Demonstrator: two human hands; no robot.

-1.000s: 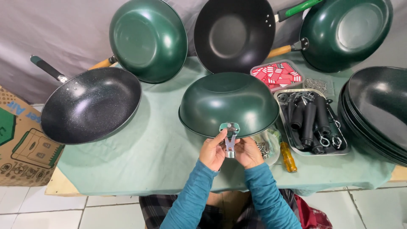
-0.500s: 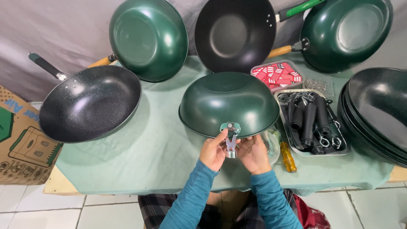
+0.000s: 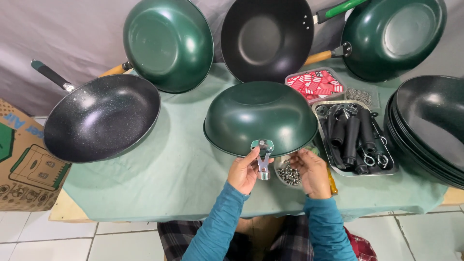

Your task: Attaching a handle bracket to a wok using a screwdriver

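Note:
A dark green wok (image 3: 261, 116) lies upside down on the green cloth in front of me. My left hand (image 3: 244, 171) holds a silver metal handle bracket (image 3: 262, 162) against the wok's near rim. My right hand (image 3: 311, 171) is off the bracket, its fingers curled above a small clear bowl of metal screws (image 3: 287, 175). Whether its fingertips pinch anything is not visible.
A metal tray of black handles (image 3: 355, 137) sits at the right, with a tray of red pieces (image 3: 316, 82) behind it. A yellow-handled screwdriver (image 3: 331, 183) lies near my right hand. Black woks are stacked (image 3: 430, 125) far right. A black pan (image 3: 101, 118) sits left, a cardboard box (image 3: 19, 159) beyond it. Other woks lean at the back.
My right hand has left the bracket and moved right, over the bowl of screws. The left hand still holds the bracket at the wok's rim.

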